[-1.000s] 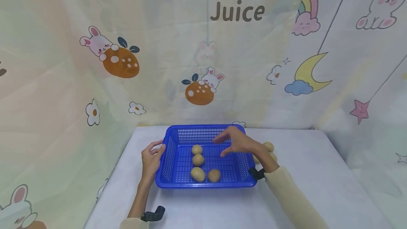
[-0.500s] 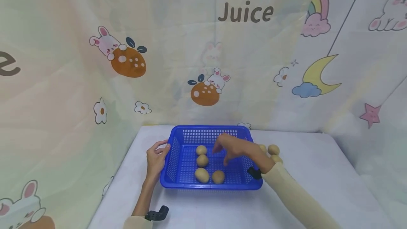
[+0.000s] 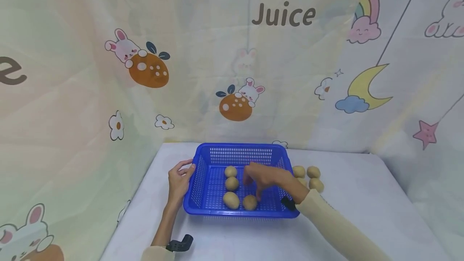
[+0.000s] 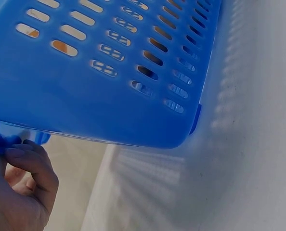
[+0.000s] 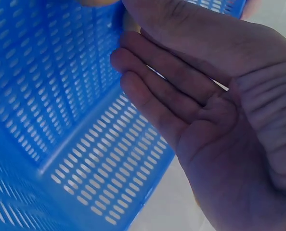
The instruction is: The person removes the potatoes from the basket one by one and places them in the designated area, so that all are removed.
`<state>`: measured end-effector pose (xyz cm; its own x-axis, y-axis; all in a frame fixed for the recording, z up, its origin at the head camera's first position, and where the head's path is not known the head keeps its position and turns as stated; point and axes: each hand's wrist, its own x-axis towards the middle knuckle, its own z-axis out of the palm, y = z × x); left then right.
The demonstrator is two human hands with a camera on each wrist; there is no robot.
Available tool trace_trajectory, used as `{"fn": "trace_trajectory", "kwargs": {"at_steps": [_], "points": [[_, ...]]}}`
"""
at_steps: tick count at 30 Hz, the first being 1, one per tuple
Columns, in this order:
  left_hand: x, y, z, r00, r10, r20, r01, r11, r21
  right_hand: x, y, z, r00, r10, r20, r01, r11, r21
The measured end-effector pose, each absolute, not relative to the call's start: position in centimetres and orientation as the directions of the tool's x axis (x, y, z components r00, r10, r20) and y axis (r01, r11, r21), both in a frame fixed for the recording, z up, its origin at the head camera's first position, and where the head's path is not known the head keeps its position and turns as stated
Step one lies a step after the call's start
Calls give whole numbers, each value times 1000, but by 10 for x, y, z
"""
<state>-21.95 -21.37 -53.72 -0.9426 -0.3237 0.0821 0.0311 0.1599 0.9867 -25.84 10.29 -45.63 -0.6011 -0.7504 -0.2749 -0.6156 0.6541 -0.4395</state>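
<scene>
Judging by the pose, seems to be at the stage of getting hold of a near potato point(image 3: 249, 202) inside the blue basket point(image 3: 241, 212); cannot rule out the moment of letting it go. Steadies the basket with the left hand point(image 3: 179, 180), pinching the rim between thumb and fingers at the left edge, nearer the far left corner than the near one. Holds the right hand point(image 3: 264, 176) low inside the basket, over its right half, with fingers bent downward yet wrapped round nothing visible, and with the thumb set apart from them; in the right wrist view, nothing to be seen against the palm. Next, probably calls for bringing the fingertips down to the near potato and closing them toward the thumb, without knocking it into its neighbour. As for the near potato, lies on the basket floor close to the middle of the near edge, just beside the thumb tip and nearer that edge than the fingertips; cannot tell light contact with the thumb from a narrow gap. To its left, a column of three other potatoes point(image 3: 232, 183) running from the near edge toward the far edge. Outside, just beyond the basket's right edge, four more potatoes point(image 3: 313, 172) on the white surface point(image 3: 380, 204), toward its far edge.
</scene>
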Motion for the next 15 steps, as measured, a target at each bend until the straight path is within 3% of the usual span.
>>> {"fn": "trace_trajectory", "kwargs": {"at_steps": [15], "points": [[-219, -214, -537, -944, -322, 76, 30, 147, 989, -252, 92, -465, -571, -749, -336, -627, 662, -410]]}}
